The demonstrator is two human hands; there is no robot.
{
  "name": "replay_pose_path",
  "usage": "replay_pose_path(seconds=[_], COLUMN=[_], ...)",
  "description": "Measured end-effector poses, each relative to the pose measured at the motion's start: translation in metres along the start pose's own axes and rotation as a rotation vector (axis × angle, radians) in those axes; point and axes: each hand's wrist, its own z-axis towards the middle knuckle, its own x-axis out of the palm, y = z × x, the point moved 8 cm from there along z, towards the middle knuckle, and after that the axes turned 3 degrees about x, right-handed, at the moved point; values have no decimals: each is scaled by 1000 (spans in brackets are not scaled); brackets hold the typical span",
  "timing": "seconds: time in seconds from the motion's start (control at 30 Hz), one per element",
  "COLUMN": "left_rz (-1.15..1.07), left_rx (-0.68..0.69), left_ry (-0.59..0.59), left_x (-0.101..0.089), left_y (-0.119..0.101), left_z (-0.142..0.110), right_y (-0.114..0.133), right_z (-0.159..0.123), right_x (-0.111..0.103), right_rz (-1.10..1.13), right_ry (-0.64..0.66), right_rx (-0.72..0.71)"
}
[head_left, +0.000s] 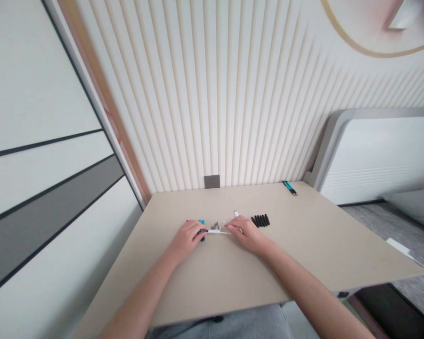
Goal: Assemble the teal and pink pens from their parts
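My left hand (pixel 187 237) is pinched on the dark end of a slim pen part (pixel 214 231) with a white barrel, which lies level just above the table. At the barrel's other end, a thin pale rod (pixel 225 232) runs to my right hand (pixel 248 232), whose fingertips are closed on it. Small silver pieces (pixel 216 226) lie just behind, between the two hands. Teal pieces (pixel 202 221) and a bit of red (pixel 188 220) show behind my left hand, which partly hides them. Beside my right hand several black tubes (pixel 260 220) lie in a row.
A white piece (pixel 236 213) lies behind my right hand. Teal-and-black pens (pixel 290 188) rest at the back right of the beige table (pixel 212 278). A ribbed wall with a socket (pixel 212 181) stands behind, a cabinet at the left, a bed (pixel 381 155) at the right.
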Motion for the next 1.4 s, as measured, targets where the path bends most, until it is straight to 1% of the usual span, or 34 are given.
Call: replay_pose_path(seconds=[0.03, 0.1, 0.17, 0.2, 0.27, 0.37, 0.5, 0.67, 0.83, 0.93, 1.0, 1.07, 1.13, 1.2, 1.3, 1.4], left_rz=[-1, -3, -7, -8, -5, 4, 6, 8, 50, 60, 57, 51, 44, 43, 48, 47], left_rx=[-4, -9, -15, -17, -21, -30, -36, -44, -85, -107, -117, -121, -116, -104, -97, -101], left_ry=[6, 15, 20, 21, 18, 10, 22, 4, -64, -130, -149, -142, -131, -127, -112, -96], left_x=[0, 0, 0, 0, -1, -2, 0, -2, -14, -21, -23, -22, -20, -19, -16, -14], left_y=[0, 1, 2, 2, 3, 6, 7, 9, 14, 17, 18, 18, 16, 14, 13, 14], left_z=[0, 0, -1, -1, -1, -1, -2, -2, -2, -3, -3, -2, -2, -1, -1, -1], right_y=[-5, -20, -42, -53, -69, -78, -77, -71, -71, -68, -60, -50, -40, -34, -34, -37], right_z=[1, 1, -3, -7, -14, -22, -26, -23, -22, -21, -18, -15, -11, -10, -9, -9], right_x=[-4, -16, -32, -38, -48, -54, -51, -44, -41, -42, -40, -33, -23, -13, -4, -4], right_rz=[-11, -96, -260, -348, -485, -589, -628, -620, -612, -593, -541, -471, -421, -398, -374, -349], right_ry=[-18, -66, -117, -121, -100, -56, -10, 24, 52, 9, -27, -32, -1, 35, 63, 54], right_rx=[23, 129, 304, 395, 532, 631, 688, 664, 639, 604, 528, 422, 322, 260, 241, 257])
